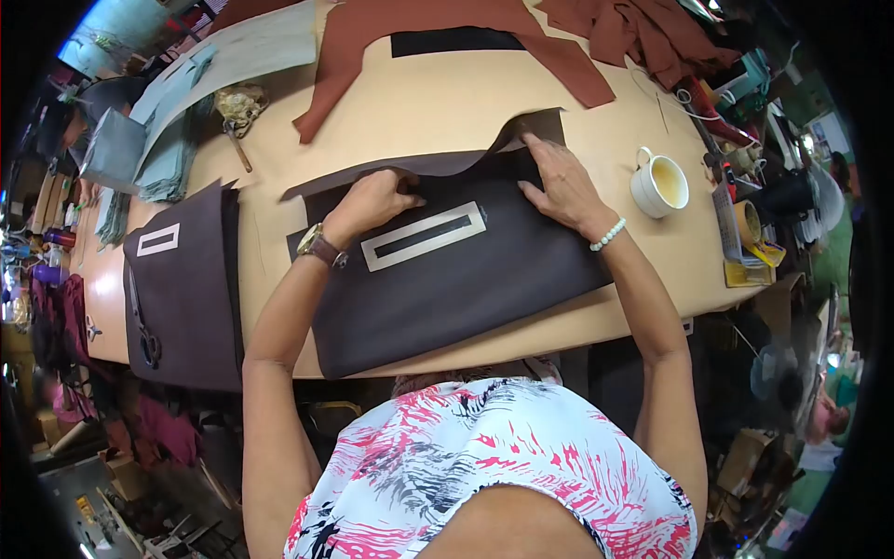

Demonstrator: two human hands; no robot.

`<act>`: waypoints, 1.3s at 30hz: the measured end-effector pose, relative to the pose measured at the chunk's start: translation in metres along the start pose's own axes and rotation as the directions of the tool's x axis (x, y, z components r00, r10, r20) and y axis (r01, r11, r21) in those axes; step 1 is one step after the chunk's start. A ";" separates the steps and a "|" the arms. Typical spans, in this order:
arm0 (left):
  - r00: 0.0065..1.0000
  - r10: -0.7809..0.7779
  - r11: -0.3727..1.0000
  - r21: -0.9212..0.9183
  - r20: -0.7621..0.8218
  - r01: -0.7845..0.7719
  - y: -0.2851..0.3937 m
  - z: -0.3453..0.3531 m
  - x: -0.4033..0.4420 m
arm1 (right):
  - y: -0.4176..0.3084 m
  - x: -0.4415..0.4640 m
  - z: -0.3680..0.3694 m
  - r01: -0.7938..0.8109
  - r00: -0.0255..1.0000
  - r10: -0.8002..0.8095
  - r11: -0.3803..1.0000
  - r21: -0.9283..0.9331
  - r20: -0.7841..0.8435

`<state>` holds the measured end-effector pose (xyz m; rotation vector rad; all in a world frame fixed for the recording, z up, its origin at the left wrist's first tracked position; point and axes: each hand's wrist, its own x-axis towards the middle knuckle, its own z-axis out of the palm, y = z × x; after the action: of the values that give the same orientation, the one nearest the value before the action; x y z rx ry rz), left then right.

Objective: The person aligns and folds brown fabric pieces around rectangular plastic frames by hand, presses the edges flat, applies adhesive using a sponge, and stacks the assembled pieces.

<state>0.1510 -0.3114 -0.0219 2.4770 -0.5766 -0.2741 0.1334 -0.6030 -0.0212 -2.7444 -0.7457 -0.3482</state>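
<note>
A dark brown sheet of material (447, 307) lies in front of me, its far edge lifted and curling. On it sits a pale rectangular frame (372, 254) with a dark slot. My left hand (377, 200) is closed at the far edge, left of centre, with fingers curled on the material. My right hand (562, 182) grips the raised flap near the far right corner, thumb apart on the near side. A second dark piece (191, 298) lies to the left, bearing a smaller white frame (158, 239) and black-handled scissors (147, 343).
A white mug (659, 186) with yellowish liquid stands right of my right hand. Reddish-brown pieces (349, 56) lie at the back of the table. Grey-green sheets (168, 158) are stacked back left, beside a brush-like tool (240, 147). A basket (726, 224) is at the right edge.
</note>
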 end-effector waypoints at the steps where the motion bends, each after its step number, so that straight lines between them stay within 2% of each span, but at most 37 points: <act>1: 0.998 -0.018 1.000 -0.001 0.057 0.018 -0.001 -0.004 0.003 | -0.007 0.006 -0.003 0.033 0.999 -0.030 0.997 0.076 -0.045; 3: 0.984 -0.056 0.998 -0.004 0.169 0.058 0.004 -0.011 0.010 | -0.024 0.019 -0.010 0.111 0.987 -0.082 0.968 0.224 -0.136; 4: 0.981 -0.078 0.996 -0.038 0.178 0.086 0.009 -0.013 0.011 | -0.026 0.024 -0.009 0.153 0.980 -0.120 0.963 0.223 -0.156; 6: 0.989 0.104 0.987 0.107 0.109 -0.116 0.010 -0.010 0.015 | -0.026 0.033 0.000 0.229 0.963 -0.188 0.948 0.221 -0.192; 7: 0.977 0.197 0.960 0.184 0.086 -0.210 0.005 -0.008 0.019 | -0.023 0.037 0.003 0.116 0.990 -0.089 0.960 0.256 -0.112; 8: 0.917 0.399 0.897 0.220 -0.029 -0.383 -0.013 0.002 0.024 | -0.017 0.041 0.007 -0.001 1.000 0.009 0.960 0.279 -0.029; 9: 0.945 0.326 0.930 0.172 0.015 -0.323 -0.012 -0.003 0.027 | -0.008 0.044 0.013 -0.118 0.993 0.107 0.950 0.290 0.056; 10: 0.966 0.253 0.957 0.128 0.062 -0.259 -0.008 -0.010 0.031 | 0.000 0.050 0.021 -0.140 0.990 0.136 0.956 0.259 0.035; 12: 0.982 0.121 0.988 0.074 0.145 -0.132 0.000 -0.023 0.037 | -0.005 0.055 0.019 -0.117 0.993 0.116 0.937 0.329 0.022; 14: 0.984 0.108 0.991 0.068 0.140 -0.118 0.004 -0.030 0.043 | -0.027 0.057 0.009 -0.044 0.999 0.040 0.915 0.401 0.019; 17: 0.982 0.167 0.985 0.037 0.087 -0.171 -0.008 -0.029 0.056 | -0.035 0.066 0.003 -0.061 0.979 -0.005 0.947 0.315 0.206; 18: 0.980 0.188 0.981 0.031 0.069 -0.190 -0.009 -0.030 0.059 | -0.045 0.071 -0.014 -0.173 0.944 0.081 0.948 0.269 0.320; 21: 0.983 0.181 0.983 0.024 0.035 -0.182 -0.016 -0.035 0.063 | -0.002 0.076 0.003 -0.075 0.972 0.006 0.955 0.287 0.234; 22: 0.983 0.183 0.982 0.033 0.027 -0.184 -0.021 -0.036 0.064 | 0.004 0.077 -0.003 -0.153 0.954 0.061 0.942 0.300 0.294; 25: 0.987 0.161 0.987 -0.019 0.009 -0.161 -0.030 -0.037 0.067 | 0.028 0.080 -0.002 -0.215 0.933 0.121 0.942 0.257 0.338; 26: 0.989 0.147 0.988 -0.049 0.006 -0.147 -0.032 -0.036 0.068 | 0.032 0.079 0.002 -0.194 0.960 0.104 0.916 0.352 0.259; 29: 0.984 0.176 0.981 -0.071 -0.037 -0.178 -0.034 -0.029 0.075 | 0.023 0.085 -0.012 -0.328 0.933 0.230 0.862 0.386 0.277; 30: 0.983 0.179 0.982 -0.063 -0.030 -0.181 -0.034 -0.027 0.077 | 0.035 0.083 0.001 -0.255 0.967 0.214 0.856 0.450 0.141; 32: 0.983 0.184 0.982 -0.047 -0.017 -0.185 -0.035 -0.023 0.080 | 0.052 0.082 0.008 -0.339 0.939 0.318 0.784 0.520 0.133; 33: 0.981 0.195 0.981 0.008 -0.004 -0.194 -0.036 -0.026 0.078 | 0.059 0.080 0.010 -0.378 0.919 0.371 0.742 0.553 0.131; 35: 0.977 0.214 0.970 0.118 0.022 -0.215 -0.045 -0.041 0.069 | 0.067 0.075 0.012 -0.446 0.885 0.452 0.752 0.486 0.113; 36: 0.984 0.167 0.974 0.141 0.067 -0.175 -0.059 -0.048 0.067 | 0.068 0.073 0.012 -0.479 0.867 0.485 0.755 0.449 0.109; 37: 0.987 0.141 0.985 0.088 0.078 -0.148 -0.071 -0.058 0.061 | 0.069 0.072 0.013 -0.510 0.850 0.517 0.755 0.412 0.104; 38: 0.996 0.033 0.994 0.097 0.089 -0.041 -0.082 -0.068 0.054 | 0.068 0.072 0.012 -0.516 0.846 0.525 0.759 0.396 0.095; 39: 1.000 0.006 0.998 0.055 0.029 -0.008 -0.097 -0.074 0.045 | 0.066 0.072 0.010 -0.523 0.841 0.534 0.762 0.382 0.087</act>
<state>0.2475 -0.2243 -0.0209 2.5274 -0.6123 -0.2959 0.2297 -0.6217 -0.0219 -2.4126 0.0073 -0.0918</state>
